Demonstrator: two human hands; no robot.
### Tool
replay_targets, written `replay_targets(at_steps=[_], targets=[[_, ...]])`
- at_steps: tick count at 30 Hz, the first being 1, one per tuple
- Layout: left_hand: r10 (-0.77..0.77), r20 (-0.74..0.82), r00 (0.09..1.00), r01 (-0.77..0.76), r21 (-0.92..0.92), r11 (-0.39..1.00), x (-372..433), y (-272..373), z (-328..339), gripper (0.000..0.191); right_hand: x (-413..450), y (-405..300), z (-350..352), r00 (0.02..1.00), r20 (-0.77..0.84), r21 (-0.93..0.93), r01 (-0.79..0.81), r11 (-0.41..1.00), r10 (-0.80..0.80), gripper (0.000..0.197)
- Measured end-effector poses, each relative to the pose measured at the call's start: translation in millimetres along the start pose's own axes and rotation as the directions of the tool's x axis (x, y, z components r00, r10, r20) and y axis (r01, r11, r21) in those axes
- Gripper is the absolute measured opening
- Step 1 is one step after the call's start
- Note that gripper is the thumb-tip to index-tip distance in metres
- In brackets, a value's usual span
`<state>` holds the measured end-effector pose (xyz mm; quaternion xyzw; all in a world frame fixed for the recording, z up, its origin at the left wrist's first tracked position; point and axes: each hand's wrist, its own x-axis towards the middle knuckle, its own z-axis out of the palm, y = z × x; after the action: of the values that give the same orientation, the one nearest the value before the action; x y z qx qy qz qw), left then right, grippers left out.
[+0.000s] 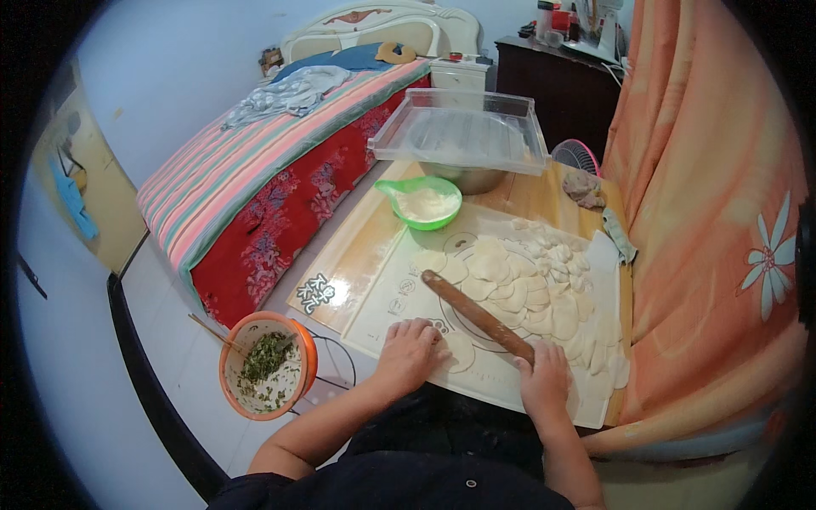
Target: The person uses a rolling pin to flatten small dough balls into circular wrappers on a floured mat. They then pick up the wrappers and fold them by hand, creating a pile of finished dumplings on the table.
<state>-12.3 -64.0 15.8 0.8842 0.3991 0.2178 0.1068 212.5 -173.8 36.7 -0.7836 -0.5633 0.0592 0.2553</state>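
Observation:
My right hand (546, 376) grips the near end of a wooden rolling pin (478, 315), which slants up to the left over the white pastry mat (382, 319). A round dough wrapper (460, 354) lies near the mat's front edge, and my left hand (411, 350) is at its left side, fingers curled; whether it pinches the wrapper's rim is hidden. Beyond the pin, many flat overlapping wrappers (510, 287) cover the mat. Small dough pieces (554, 252) lie behind them at the right. A green plastic bowl of flour (428, 204) stands at the mat's back left.
An orange pot (309, 357) with chopped green filling (264, 358) and chopsticks (210, 330) stands left of the table. A clear plastic tray (472, 127) rests on a metal basin (472, 180) at the back. A crumpled bag (581, 188) and cloth (617, 236) lie beside the orange curtain (688, 255).

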Motion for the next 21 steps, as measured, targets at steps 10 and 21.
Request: replay_targets(at_steps=[10, 21], targets=[[0.031, 0.16, 0.987, 0.012, -0.26, 0.965, 34.2, -7.8, 13.7, 0.019, -13.5, 82.9, -16.7, 0.899, -0.375, 0.219, -0.151, 0.964, 0.226, 0.036], [0.118, 0.081, 0.99, -0.102, -0.181, 0.978, 216.5, -15.0, 66.3, 0.054, -21.5, 95.3, -23.2, 0.839, -0.418, 0.327, -0.219, 0.919, 0.349, 0.035]])
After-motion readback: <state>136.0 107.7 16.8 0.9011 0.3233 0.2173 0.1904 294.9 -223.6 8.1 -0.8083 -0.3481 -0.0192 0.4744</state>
